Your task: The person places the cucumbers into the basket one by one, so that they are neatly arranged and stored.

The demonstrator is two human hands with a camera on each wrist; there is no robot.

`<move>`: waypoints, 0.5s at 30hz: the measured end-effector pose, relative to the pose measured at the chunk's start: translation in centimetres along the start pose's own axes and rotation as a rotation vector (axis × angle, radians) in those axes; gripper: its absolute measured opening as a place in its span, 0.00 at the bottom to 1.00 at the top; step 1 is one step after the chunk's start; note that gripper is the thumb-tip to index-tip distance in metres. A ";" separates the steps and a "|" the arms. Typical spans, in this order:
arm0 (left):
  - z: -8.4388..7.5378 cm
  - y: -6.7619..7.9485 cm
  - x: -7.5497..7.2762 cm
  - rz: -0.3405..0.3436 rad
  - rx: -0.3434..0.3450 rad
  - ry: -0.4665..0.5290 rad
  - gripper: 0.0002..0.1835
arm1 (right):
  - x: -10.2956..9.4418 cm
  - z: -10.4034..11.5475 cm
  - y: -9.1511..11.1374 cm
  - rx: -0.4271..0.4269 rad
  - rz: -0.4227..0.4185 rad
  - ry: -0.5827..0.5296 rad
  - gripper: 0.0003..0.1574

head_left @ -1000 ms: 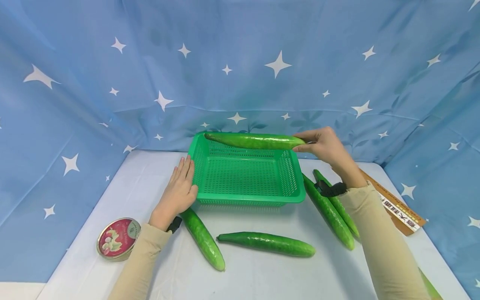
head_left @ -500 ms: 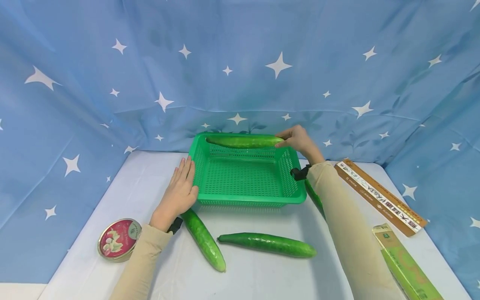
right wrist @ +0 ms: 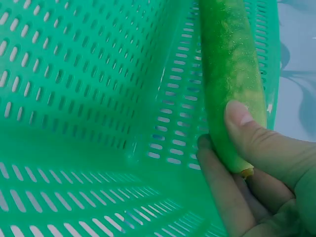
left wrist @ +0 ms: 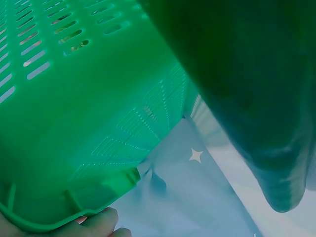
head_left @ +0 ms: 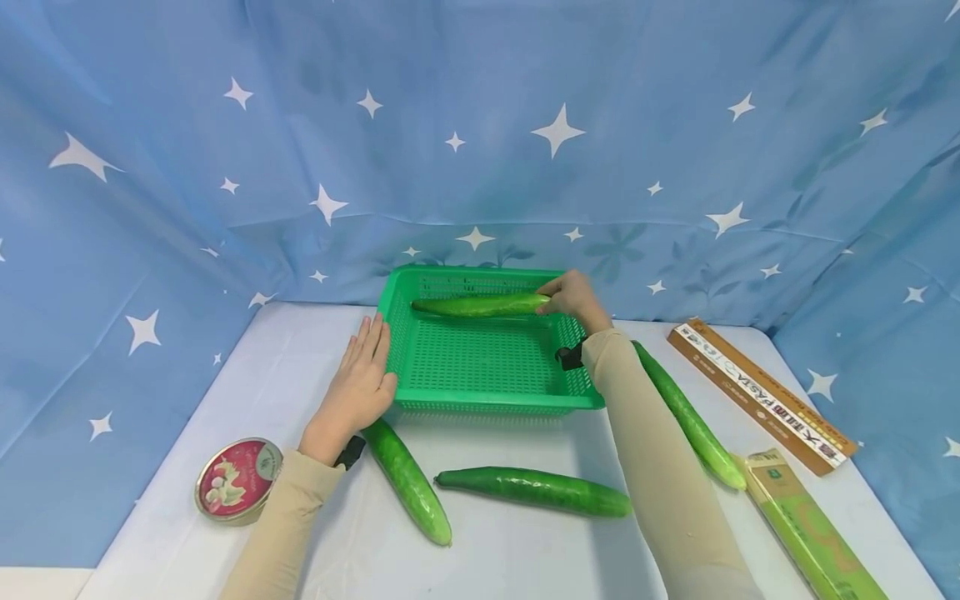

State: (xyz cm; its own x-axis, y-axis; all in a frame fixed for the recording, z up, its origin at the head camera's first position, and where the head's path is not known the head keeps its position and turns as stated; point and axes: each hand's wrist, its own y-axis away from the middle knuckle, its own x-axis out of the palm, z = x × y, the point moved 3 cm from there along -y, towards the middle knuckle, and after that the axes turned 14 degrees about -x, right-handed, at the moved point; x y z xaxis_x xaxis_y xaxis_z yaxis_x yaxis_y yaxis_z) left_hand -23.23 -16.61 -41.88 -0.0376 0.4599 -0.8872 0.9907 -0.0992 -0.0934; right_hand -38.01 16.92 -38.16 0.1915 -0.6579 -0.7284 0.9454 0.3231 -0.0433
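Observation:
A green perforated plastic basket [head_left: 480,398] stands at the back of the table. Inside it, along the back wall, lies a cucumber [head_left: 480,306], whose right end my right hand [head_left: 572,298] holds between thumb and fingers. The right wrist view shows the thumb on top of this cucumber [right wrist: 229,64] and the fingers beneath its tip. My left hand [head_left: 360,379] rests with straight fingers against the basket's left rim. Just below that hand another cucumber [head_left: 408,479] lies slanted, its upper end partly hidden by the wrist.
In front of the basket a cucumber [head_left: 532,489] lies crosswise. To the right is a cucumber [head_left: 690,417], partly behind the right sleeve. Farther right are a brown pasta box [head_left: 761,396] and a green package [head_left: 813,529]. A round red-lidded tin [head_left: 238,479] stands at left.
My right hand has moved left and down into the basket, bringing the cucumber from above the back rim to inside. My left hand has stayed at the left rim.

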 end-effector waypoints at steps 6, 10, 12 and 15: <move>0.2 0.0 -0.1 0.001 -0.008 -0.005 0.35 | 0.9 0.1 -0.5 -0.007 -0.007 0.087 0.27; 0.0 -0.1 0.0 -0.001 0.003 -0.008 0.35 | 1.7 -0.2 -0.4 0.026 -0.011 0.114 0.26; 0.0 -0.1 0.0 -0.004 0.005 -0.009 0.35 | 2.1 -0.4 -0.4 0.047 -0.005 0.108 0.25; -0.1 0.0 0.0 -0.006 0.005 -0.012 0.35 | 2.6 -0.7 -0.2 0.070 0.008 0.099 0.25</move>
State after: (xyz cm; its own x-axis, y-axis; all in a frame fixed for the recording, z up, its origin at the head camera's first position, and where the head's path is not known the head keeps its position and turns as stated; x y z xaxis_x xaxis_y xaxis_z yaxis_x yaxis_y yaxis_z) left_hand -23.27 -16.53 -41.86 -0.0446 0.4499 -0.8920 0.9898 -0.1012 -0.1006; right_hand -37.92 15.62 -40.49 0.1757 -0.5840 -0.7925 0.9606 0.2778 0.0083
